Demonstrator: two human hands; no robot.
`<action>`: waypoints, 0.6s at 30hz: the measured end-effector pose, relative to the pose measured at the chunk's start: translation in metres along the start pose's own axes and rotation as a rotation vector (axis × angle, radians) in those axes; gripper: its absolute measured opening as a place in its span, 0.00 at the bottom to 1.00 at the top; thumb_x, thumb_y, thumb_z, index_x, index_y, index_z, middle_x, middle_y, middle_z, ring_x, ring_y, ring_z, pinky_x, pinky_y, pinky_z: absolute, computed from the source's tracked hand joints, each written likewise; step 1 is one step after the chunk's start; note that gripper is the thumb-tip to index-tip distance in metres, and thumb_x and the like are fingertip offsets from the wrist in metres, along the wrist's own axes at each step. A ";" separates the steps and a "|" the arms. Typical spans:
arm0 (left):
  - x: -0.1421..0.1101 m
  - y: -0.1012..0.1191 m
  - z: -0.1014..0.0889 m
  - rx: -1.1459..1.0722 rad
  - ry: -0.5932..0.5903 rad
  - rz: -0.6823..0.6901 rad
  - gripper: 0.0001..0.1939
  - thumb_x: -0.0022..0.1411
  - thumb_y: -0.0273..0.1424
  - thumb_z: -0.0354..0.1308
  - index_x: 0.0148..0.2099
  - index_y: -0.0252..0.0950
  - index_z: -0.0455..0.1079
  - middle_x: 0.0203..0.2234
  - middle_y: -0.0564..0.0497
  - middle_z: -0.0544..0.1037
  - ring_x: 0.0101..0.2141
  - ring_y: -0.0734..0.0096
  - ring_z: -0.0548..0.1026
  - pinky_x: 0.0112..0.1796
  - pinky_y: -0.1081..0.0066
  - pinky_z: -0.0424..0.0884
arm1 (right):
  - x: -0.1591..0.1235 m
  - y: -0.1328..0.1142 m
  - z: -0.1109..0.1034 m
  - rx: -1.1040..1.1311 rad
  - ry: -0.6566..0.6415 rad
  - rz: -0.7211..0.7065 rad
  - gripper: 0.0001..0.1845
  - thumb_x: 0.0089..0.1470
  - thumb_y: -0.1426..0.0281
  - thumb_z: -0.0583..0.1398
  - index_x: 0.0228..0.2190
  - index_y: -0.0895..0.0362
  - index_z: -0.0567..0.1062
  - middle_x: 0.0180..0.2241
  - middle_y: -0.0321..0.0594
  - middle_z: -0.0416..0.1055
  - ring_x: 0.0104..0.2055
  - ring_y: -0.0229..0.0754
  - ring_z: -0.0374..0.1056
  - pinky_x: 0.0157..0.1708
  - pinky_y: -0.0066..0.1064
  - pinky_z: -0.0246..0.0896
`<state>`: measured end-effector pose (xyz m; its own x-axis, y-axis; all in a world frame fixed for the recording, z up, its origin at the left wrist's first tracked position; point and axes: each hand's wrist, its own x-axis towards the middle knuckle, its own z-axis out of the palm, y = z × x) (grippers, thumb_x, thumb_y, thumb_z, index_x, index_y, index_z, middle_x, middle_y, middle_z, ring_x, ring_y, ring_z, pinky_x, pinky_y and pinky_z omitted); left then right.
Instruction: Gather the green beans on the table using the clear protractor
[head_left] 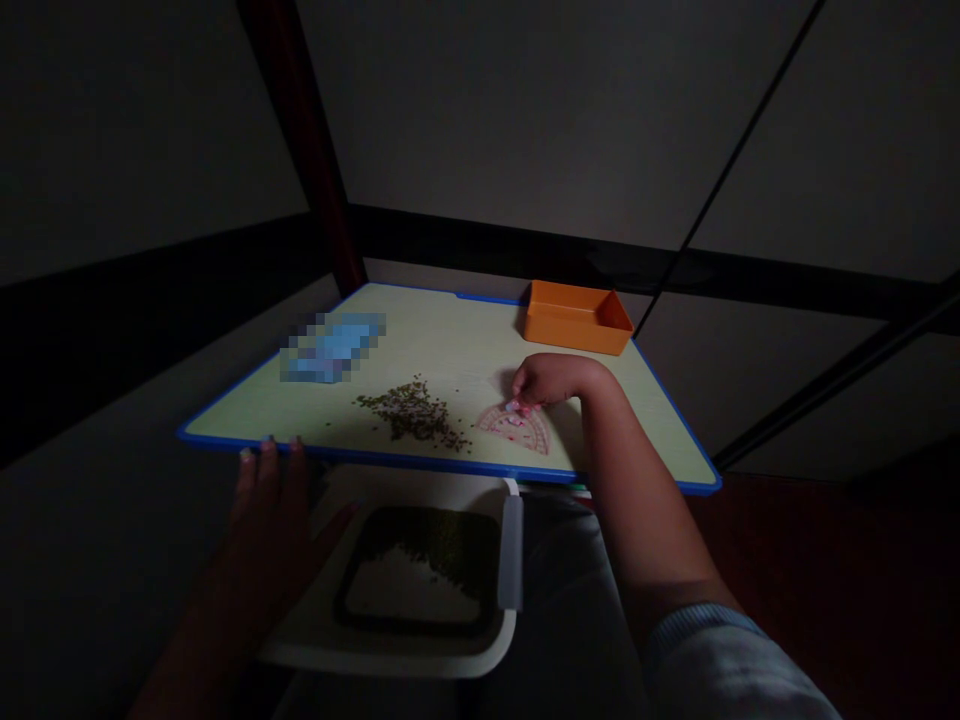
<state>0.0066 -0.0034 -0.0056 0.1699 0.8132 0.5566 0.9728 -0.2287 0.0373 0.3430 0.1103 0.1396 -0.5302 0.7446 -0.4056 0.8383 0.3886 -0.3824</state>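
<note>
My right hand (553, 380) is closed in a pinch over the far side of a pink semicircular protractor (498, 424). Small pink and white bits (517, 408) show right at its fingertips; what the fingers hold is too small to make out. To the left of the protractor lies a loose heap of small greenish-brown grains (417, 412) on the pale tabletop. My left hand (274, 525) has its fingers spread, the tips by the table's near blue edge. Its thumb reaches over the left side of a white tub (487, 655), which holds more dark green grains (446, 535).
An orange open box (574, 328) stands at the back right of the blue-edged table (660, 425). A blurred-out blue item (336, 348) lies at the back left. Below the near edge, the tub has a grey side clip (511, 552). Walls close in behind and left.
</note>
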 end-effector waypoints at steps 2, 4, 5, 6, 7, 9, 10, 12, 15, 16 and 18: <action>0.000 0.000 0.000 -0.002 -0.021 -0.025 0.45 0.55 0.51 0.42 0.64 0.25 0.36 0.64 0.27 0.43 0.64 0.39 0.38 0.58 0.43 0.51 | 0.001 0.001 0.000 -0.016 0.021 0.007 0.10 0.46 0.72 0.58 0.30 0.62 0.79 0.25 0.38 0.73 0.25 0.32 0.61 0.27 0.26 0.49; 0.000 -0.001 0.000 -0.001 -0.023 -0.037 0.45 0.55 0.51 0.43 0.64 0.25 0.36 0.64 0.27 0.42 0.64 0.38 0.38 0.58 0.42 0.51 | 0.003 0.002 0.002 -0.040 0.049 -0.006 0.11 0.47 0.70 0.58 0.30 0.61 0.78 0.25 0.38 0.74 0.25 0.33 0.61 0.27 0.26 0.49; -0.001 -0.001 0.000 0.001 -0.017 -0.035 0.45 0.55 0.51 0.43 0.64 0.25 0.36 0.64 0.27 0.42 0.64 0.38 0.38 0.58 0.42 0.51 | 0.004 0.002 0.002 -0.052 0.064 -0.015 0.11 0.47 0.70 0.58 0.29 0.61 0.78 0.25 0.38 0.74 0.25 0.33 0.61 0.27 0.27 0.49; -0.001 -0.002 0.001 0.001 -0.010 -0.023 0.45 0.55 0.51 0.44 0.64 0.25 0.36 0.64 0.27 0.42 0.64 0.38 0.38 0.58 0.42 0.51 | 0.005 0.002 0.003 -0.060 0.079 -0.022 0.11 0.48 0.69 0.57 0.29 0.61 0.78 0.25 0.38 0.74 0.25 0.33 0.61 0.27 0.27 0.50; -0.001 -0.002 0.001 0.002 0.000 -0.011 0.45 0.55 0.50 0.44 0.64 0.25 0.36 0.64 0.27 0.42 0.64 0.39 0.38 0.58 0.42 0.51 | 0.006 0.002 0.004 -0.062 0.093 -0.025 0.11 0.48 0.68 0.57 0.28 0.61 0.78 0.25 0.38 0.73 0.25 0.34 0.61 0.27 0.27 0.50; -0.002 -0.003 0.003 0.004 0.027 0.009 0.44 0.55 0.49 0.44 0.64 0.26 0.35 0.64 0.28 0.42 0.64 0.40 0.37 0.59 0.43 0.50 | 0.007 0.001 0.005 -0.053 0.109 -0.028 0.11 0.49 0.67 0.57 0.28 0.61 0.78 0.25 0.39 0.74 0.25 0.34 0.61 0.27 0.27 0.50; -0.003 -0.004 0.004 0.006 0.040 0.019 0.44 0.55 0.49 0.44 0.64 0.26 0.35 0.64 0.28 0.42 0.64 0.41 0.37 0.59 0.44 0.50 | 0.007 0.001 0.005 -0.048 0.110 -0.031 0.12 0.49 0.67 0.57 0.28 0.61 0.78 0.25 0.39 0.74 0.25 0.34 0.61 0.27 0.27 0.50; -0.003 -0.004 0.005 0.011 0.048 0.031 0.44 0.55 0.49 0.44 0.64 0.26 0.36 0.64 0.28 0.42 0.64 0.40 0.38 0.59 0.44 0.49 | 0.007 0.000 0.005 -0.045 0.101 -0.041 0.12 0.50 0.67 0.57 0.28 0.61 0.77 0.25 0.39 0.73 0.25 0.34 0.61 0.28 0.27 0.50; -0.003 -0.004 0.005 0.015 0.032 0.000 0.44 0.56 0.49 0.44 0.64 0.25 0.36 0.64 0.26 0.43 0.64 0.40 0.38 0.59 0.43 0.49 | 0.006 -0.001 0.006 -0.042 0.083 -0.060 0.11 0.49 0.68 0.58 0.29 0.62 0.78 0.25 0.38 0.73 0.26 0.34 0.61 0.29 0.27 0.50; -0.002 -0.003 0.004 0.014 0.021 -0.016 0.44 0.55 0.49 0.44 0.64 0.25 0.36 0.64 0.26 0.44 0.64 0.40 0.38 0.59 0.44 0.50 | 0.006 -0.001 0.006 -0.036 0.077 -0.064 0.10 0.49 0.69 0.58 0.29 0.62 0.78 0.25 0.38 0.73 0.26 0.33 0.61 0.29 0.27 0.50; -0.001 -0.001 0.003 0.007 -0.006 -0.034 0.44 0.55 0.50 0.44 0.64 0.25 0.36 0.64 0.26 0.44 0.64 0.40 0.38 0.59 0.44 0.50 | 0.006 -0.002 0.005 -0.020 0.068 -0.067 0.10 0.48 0.71 0.58 0.30 0.62 0.78 0.25 0.37 0.72 0.26 0.33 0.61 0.29 0.27 0.50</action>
<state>0.0054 -0.0027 -0.0085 0.1374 0.8237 0.5501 0.9792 -0.1967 0.0501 0.3377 0.1107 0.1335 -0.5758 0.7515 -0.3220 0.8041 0.4492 -0.3894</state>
